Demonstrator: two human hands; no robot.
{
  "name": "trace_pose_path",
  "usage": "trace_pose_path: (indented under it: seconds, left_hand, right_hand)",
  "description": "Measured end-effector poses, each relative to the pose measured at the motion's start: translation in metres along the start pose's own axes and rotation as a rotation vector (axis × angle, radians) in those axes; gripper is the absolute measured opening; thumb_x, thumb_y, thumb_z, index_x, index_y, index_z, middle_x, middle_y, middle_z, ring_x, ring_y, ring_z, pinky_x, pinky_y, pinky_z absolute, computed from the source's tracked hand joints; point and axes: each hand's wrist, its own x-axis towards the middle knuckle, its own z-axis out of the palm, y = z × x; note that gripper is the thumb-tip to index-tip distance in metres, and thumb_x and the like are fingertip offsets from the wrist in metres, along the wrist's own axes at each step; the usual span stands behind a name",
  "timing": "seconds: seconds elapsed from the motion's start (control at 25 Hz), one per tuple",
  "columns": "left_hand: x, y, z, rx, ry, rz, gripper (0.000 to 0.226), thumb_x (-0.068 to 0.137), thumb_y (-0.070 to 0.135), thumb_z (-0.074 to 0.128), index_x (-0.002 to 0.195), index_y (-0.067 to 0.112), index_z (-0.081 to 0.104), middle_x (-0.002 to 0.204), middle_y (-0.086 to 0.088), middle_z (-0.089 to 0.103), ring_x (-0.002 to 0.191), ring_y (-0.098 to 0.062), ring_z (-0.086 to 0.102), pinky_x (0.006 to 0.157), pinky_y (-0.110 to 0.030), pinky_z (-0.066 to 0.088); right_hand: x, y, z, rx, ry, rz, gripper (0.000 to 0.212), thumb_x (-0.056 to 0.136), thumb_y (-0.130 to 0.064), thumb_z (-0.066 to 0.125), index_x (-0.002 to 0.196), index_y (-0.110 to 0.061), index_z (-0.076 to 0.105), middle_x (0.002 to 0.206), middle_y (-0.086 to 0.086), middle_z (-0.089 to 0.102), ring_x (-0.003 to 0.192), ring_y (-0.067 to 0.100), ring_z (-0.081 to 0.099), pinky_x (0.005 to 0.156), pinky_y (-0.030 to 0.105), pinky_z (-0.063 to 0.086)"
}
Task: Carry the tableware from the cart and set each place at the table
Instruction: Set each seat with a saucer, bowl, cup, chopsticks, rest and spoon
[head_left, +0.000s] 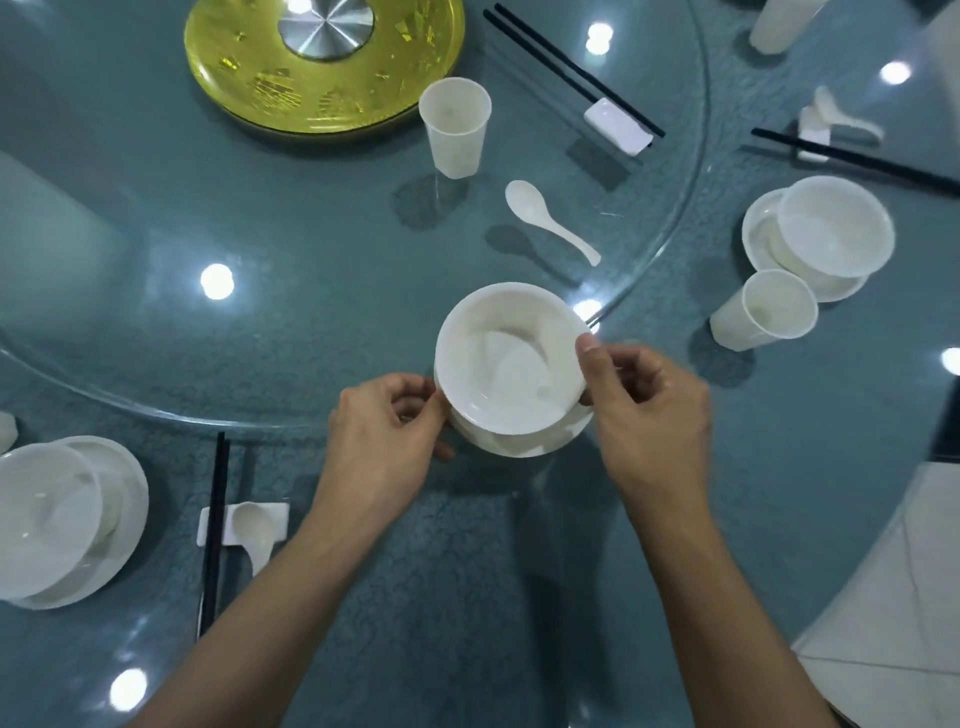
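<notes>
My left hand and right hand pinch opposite sides of the bowl, which sits tilted on its plate above the near edge of the glass turntable. Risk, in my judgement: released here, the stack straddles that edge, rocks, and the bowl slides off. Beyond, the spoon and cup lie on the turntable; any rotation would carry them from this place.

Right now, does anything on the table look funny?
Yes. The spoon lies loose on the glass turntable, not on a rest like the left place's spoon. The held bowl tilts on its plate.
</notes>
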Motion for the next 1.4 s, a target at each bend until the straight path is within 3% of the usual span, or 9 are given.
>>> trace_pose_path:
  seconds: [0.12,0.28,0.48,0.6,0.72,0.88,1.08,1.24,1.4]
  left_hand:
    - [-0.01,0.0,0.014,0.031,-0.041,0.02,0.008,0.092,0.024,0.07,0.091,0.017,0.071,0.073,0.005,0.076,0.048,-0.018,0.068,0.045,-0.019,0.041]
    - [-0.023,-0.003,0.031,0.055,-0.101,0.031,0.006,0.093,0.025,0.068,0.09,0.02,0.071,0.075,0.008,0.075,0.046,-0.019,0.067,0.046,-0.023,0.044]
    - [-0.038,-0.014,0.044,0.09,-0.176,0.027,0.005,0.095,0.024,0.067,0.095,0.019,0.069,0.079,0.007,0.075,0.046,-0.02,0.067,0.047,-0.04,0.056]
    - [-0.045,-0.024,0.048,0.139,-0.196,0.009,0.007,0.097,0.024,0.064,0.097,0.018,0.068,0.077,0.006,0.074,0.047,-0.021,0.068,0.047,-0.038,0.055]
    - [-0.052,-0.033,0.048,0.143,-0.192,-0.059,0.031,0.104,0.033,0.05,0.085,0.018,0.068,0.064,-0.003,0.07,0.048,-0.027,0.068,0.046,-0.035,0.048]
    - [-0.059,-0.041,0.045,0.076,-0.195,-0.157,0.049,0.104,0.048,0.044,0.077,0.014,0.066,0.07,-0.013,0.07,0.052,-0.039,0.067,0.038,-0.034,0.045]
    - [-0.06,-0.043,0.042,0.115,-0.195,-0.157,0.048,0.102,0.049,0.046,0.081,0.012,0.068,0.072,-0.014,0.071,0.051,-0.032,0.068,0.039,-0.036,0.049]
    - [-0.061,-0.039,0.04,0.119,-0.198,-0.169,0.046,0.102,0.046,0.048,0.083,0.009,0.068,0.075,-0.007,0.073,0.049,-0.027,0.067,0.04,-0.037,0.051]
    - [-0.062,-0.036,0.034,0.18,-0.186,-0.166,0.044,0.102,0.042,0.05,0.079,0.01,0.07,0.07,0.001,0.073,0.048,-0.023,0.067,0.047,-0.043,0.057]
  right_hand:
    - [-0.002,0.015,-0.021,-0.005,0.129,-0.011,0.018,0.099,-0.036,0.061,0.086,-0.028,0.07,0.076,-0.011,0.07,0.071,0.001,0.064,0.066,0.018,0.05]
    - [-0.008,0.038,-0.041,-0.057,0.202,0.057,0.009,0.097,-0.026,0.064,0.093,-0.031,0.07,0.081,-0.019,0.067,0.07,-0.007,0.06,0.068,0.017,0.045]
    - [-0.018,0.057,-0.059,-0.074,0.151,0.072,0.015,0.096,-0.018,0.065,0.088,-0.031,0.07,0.082,-0.013,0.07,0.07,-0.001,0.061,0.065,0.012,0.047]
    - [-0.024,0.066,-0.065,-0.086,0.127,0.077,0.017,0.096,-0.016,0.065,0.089,-0.031,0.071,0.08,-0.012,0.07,0.07,0.001,0.06,0.065,0.014,0.047]
    - [-0.028,0.076,-0.067,-0.113,0.1,0.088,0.017,0.095,-0.017,0.066,0.088,-0.032,0.072,0.078,-0.013,0.07,0.07,0.004,0.061,0.069,0.024,0.051]
    - [-0.033,0.087,-0.066,-0.133,0.053,0.118,0.019,0.093,-0.018,0.067,0.085,-0.035,0.071,0.077,-0.016,0.07,0.072,0.007,0.064,0.072,0.033,0.055]
    - [-0.036,0.086,-0.066,-0.151,0.001,0.134,0.02,0.093,-0.02,0.067,0.083,-0.036,0.071,0.077,-0.019,0.069,0.073,0.006,0.064,0.069,0.027,0.051]
    - [-0.035,0.084,-0.065,-0.162,-0.031,0.147,0.017,0.092,-0.02,0.067,0.086,-0.035,0.073,0.077,-0.017,0.07,0.072,0.003,0.064,0.068,0.025,0.051]
    - [-0.035,0.079,-0.062,-0.172,-0.072,0.143,0.017,0.094,-0.023,0.066,0.084,-0.035,0.073,0.078,-0.025,0.069,0.072,-0.004,0.063,0.067,0.019,0.046]
